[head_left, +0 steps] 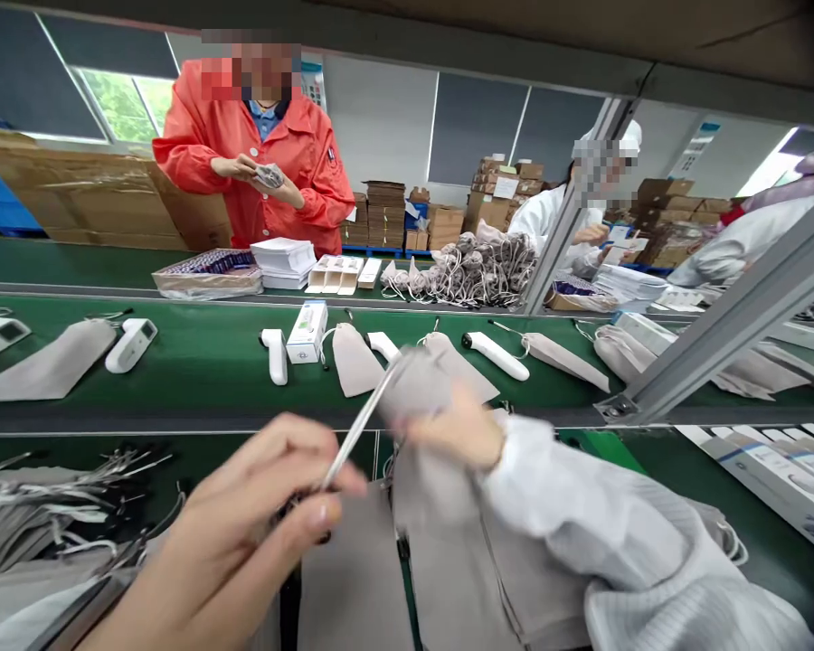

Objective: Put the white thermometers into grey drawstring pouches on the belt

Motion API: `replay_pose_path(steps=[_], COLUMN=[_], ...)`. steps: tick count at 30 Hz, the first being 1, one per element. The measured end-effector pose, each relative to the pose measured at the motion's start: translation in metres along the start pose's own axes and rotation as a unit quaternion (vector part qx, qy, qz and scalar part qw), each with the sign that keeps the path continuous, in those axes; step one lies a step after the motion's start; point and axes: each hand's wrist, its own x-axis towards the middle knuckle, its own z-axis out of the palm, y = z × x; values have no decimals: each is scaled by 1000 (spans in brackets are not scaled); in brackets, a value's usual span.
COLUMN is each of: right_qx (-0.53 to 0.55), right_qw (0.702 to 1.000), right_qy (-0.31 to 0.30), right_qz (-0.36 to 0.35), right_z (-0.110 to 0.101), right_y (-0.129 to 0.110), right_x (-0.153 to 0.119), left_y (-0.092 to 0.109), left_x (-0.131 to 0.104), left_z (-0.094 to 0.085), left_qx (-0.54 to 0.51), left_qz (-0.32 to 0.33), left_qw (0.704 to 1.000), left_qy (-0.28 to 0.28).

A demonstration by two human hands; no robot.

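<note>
1. The grey bag (413,389) is raised over the near edge of the green belt (196,380), far and to the right of the left hand's fingertips, with the white cord (363,420) bridging the gap.
2. The cord is pulled straight, its long axis slanting from near left to far right, up to the bag.
3. The right hand (458,427) is the nearer one: it touches the bag, while the left hand (258,520) meets only the cord.
4. Left fingers: thumb and forefinger are pinched together on the cord's near end.
5. Right fingers: they look closed around the bag, though blur hides exactly how they sit.
6. The bag looks soft, plain and bunched up; it is too smeared to tell its long axis or whether its mouth is open.
7. Nearer than the bag, flat grey bags (353,570) lie on the near surface, below and between the hands.
</note>
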Motion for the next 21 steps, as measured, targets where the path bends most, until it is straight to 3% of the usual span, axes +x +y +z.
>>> replay_pose_path(steps=[1, 2, 3, 4, 6, 8, 10, 13, 15, 18, 21], right_qx=[-55, -114, -172, -226, -305, -337, -367, -400, -390, -370, -371], right_qw=[990, 956, 916, 906, 907, 882, 862, 858, 863, 865, 861], right_qy=[133, 268, 361, 357, 282, 329, 349, 310, 296, 308, 327], right_qz=[-11, -28, -21, 14, 61, 23, 18, 90, 126, 138, 118], right_z=[-26, -59, -95, -131, -192, -224, -227, -205, -193, -189, -187], right_y=[4, 11, 22, 36, 69, 103, 130, 155, 163, 160, 133], right_x=[4, 7, 9, 9, 6, 2, 2, 10, 16, 20, 24], left_y=[-4, -9, -14, -19, -24, -27, -29, -32, -30, -20, -13], left_x=[2, 2, 2, 1, -3, -7, -9, -8, -6, -3, -2], left_z=[3, 7, 12, 17, 30, 44, 55, 64, 65, 61, 57], left_qx=[39, 70, 93, 113, 138, 172, 215, 250, 274, 310, 312], left_qz=[-4, -12, -17, -22, -21, -5, 19, 34, 31, 27, 29], left_qw=[999, 997, 991, 982, 961, 953, 956, 956, 949, 936, 935], left_qy=[-10, -42, -94, -151, -240, -248, -200, -152, -152, -166, -166])
